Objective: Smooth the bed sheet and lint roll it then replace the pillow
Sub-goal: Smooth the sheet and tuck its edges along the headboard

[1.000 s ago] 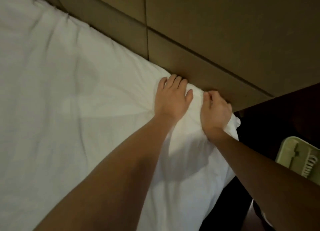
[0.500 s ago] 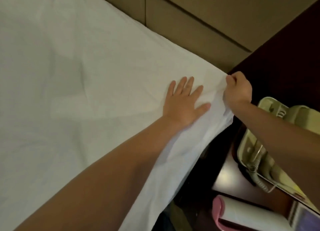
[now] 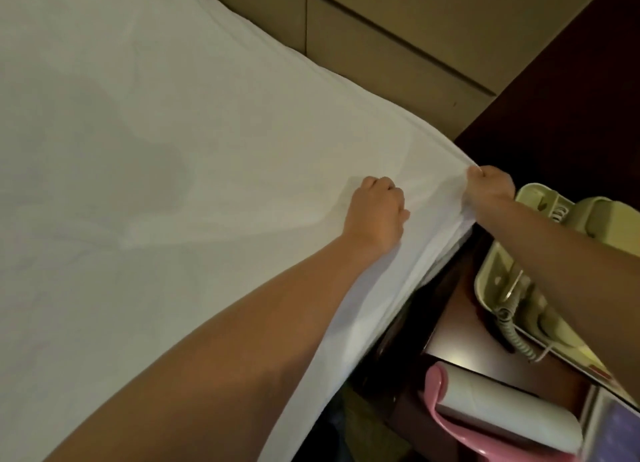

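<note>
While tugging at the corner by the tan padded headboard (image 3: 398, 28), grips the plain white fabric bed sheet (image 3: 173, 150) twice over: right hand (image 3: 490, 186) clenched on its very edge, left hand (image 3: 375, 212) curled into a bunch of cloth just beside it. Looks like a sideways pull to drag out the soft creases further in. Leaves the pink-handled white lint roller (image 3: 502, 413) on the dark wooden counter (image 3: 460, 323) beside the cream corded telephone (image 3: 498, 278), probably for next. No pillow in view.

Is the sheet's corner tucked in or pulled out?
Pulled out. The right hand grips the bed sheet by its corner, and the edge below hangs loose.
</note>
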Tool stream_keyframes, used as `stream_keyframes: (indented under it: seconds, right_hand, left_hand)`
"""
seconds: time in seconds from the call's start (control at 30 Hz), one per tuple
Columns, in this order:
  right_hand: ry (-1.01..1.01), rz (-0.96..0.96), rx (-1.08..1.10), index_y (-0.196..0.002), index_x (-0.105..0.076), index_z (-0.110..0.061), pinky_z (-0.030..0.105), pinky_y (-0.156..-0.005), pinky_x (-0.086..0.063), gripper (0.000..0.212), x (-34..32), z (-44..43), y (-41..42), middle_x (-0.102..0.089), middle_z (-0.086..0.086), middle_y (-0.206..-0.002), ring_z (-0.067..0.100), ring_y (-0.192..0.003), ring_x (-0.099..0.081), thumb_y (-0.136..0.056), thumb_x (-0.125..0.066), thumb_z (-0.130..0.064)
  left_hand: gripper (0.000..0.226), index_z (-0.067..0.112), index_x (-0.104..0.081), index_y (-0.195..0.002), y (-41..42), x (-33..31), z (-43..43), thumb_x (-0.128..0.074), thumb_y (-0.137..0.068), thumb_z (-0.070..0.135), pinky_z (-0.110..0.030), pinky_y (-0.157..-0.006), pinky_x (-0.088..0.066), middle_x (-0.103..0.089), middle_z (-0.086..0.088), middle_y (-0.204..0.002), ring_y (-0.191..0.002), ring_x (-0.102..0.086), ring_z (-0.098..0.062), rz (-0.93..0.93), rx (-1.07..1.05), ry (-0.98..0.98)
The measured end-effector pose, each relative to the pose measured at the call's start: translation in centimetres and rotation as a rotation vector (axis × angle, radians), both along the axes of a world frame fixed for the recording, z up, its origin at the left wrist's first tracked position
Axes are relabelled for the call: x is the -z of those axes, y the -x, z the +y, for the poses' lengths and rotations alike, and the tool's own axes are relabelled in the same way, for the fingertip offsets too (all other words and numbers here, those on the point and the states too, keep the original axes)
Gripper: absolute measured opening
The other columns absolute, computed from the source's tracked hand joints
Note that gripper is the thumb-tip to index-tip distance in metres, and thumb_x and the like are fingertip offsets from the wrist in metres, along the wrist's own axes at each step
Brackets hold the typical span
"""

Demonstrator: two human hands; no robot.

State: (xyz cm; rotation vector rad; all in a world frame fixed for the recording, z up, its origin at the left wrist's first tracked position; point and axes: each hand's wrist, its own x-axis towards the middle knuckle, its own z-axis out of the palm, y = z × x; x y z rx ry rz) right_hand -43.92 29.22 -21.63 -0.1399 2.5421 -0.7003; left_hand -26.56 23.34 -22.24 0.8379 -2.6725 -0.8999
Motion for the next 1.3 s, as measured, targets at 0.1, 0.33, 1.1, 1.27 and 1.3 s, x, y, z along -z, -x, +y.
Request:
stream_keyframes:
  seconds: [0.1,0.33,1.1,1.27,1.3]
  right_hand:
    - [-0.060,-0.063,-0.012,-0.138,-0.037,0.006,0.039,-0.101,-0.034,0.045,0.6,0.1,-3.1,-0.041,0.026,-0.140,0.039,-0.128,-0.040,-0.103,-0.031,-0.023]
    - [0.133,-0.136,0.141,-0.149,-0.007,-0.008,0.035,-0.113,-0.018,0.075,-0.9,1.5,-17.5,-0.015,0.013,-0.154,0.027,-0.141,-0.018,-0.095,-0.049,-0.040]
    - [0.245,-0.593,0.039,-0.088,-0.052,-0.010,0.028,-0.067,-0.044,0.024,1.8,15.1,-32.2,-0.051,0.002,-0.079,0.013,-0.069,-0.050,-0.099,-0.048,-0.031]
    - [0.178,-0.899,-0.109,-0.076,-0.048,-0.010,0.022,-0.058,-0.049,0.025,1.7,17.3,-38.5,-0.052,0.004,-0.072,0.014,-0.066,-0.055,-0.094,-0.058,-0.024]
    - [0.186,-0.860,-0.134,-0.077,-0.049,-0.009,0.020,-0.053,-0.049,0.023,1.6,17.3,-39.0,-0.051,0.005,-0.070,0.012,-0.061,-0.054,-0.093,-0.059,-0.021]
  left_hand:
    - [0.012,0.001,-0.062,-0.084,-3.0,-0.4,1.2,-0.061,-0.087,0.013,-0.029,-0.083,-0.035,-0.061,-0.011,-0.094,-0.094,-0.050,-0.027,0.061,0.038,-0.049]
    - [0.040,0.004,-0.059,-0.097,-12.4,-1.3,6.3,-0.059,-0.084,0.043,-0.033,-0.079,-0.030,-0.057,-0.012,-0.100,-0.091,-0.052,-0.029,-0.208,-0.175,0.222]
    - [0.034,0.011,-0.062,-0.086,-28.8,0.5,25.9,-0.047,-0.095,0.041,-0.019,-0.063,-0.044,-0.059,-0.003,-0.081,-0.072,-0.054,-0.013,0.387,-1.608,-1.348]
    - [0.045,0.014,-0.055,-0.080,-34.6,1.4,28.6,-0.064,-0.077,0.057,-0.023,-0.054,-0.051,-0.059,-0.001,-0.066,-0.059,-0.058,-0.012,0.860,-2.107,-1.310]
    - [0.036,0.013,-0.054,-0.077,-35.0,1.2,28.6,-0.060,-0.085,0.048,-0.021,-0.050,-0.050,-0.055,0.000,-0.061,-0.053,-0.054,-0.010,0.858,-2.157,-1.265]
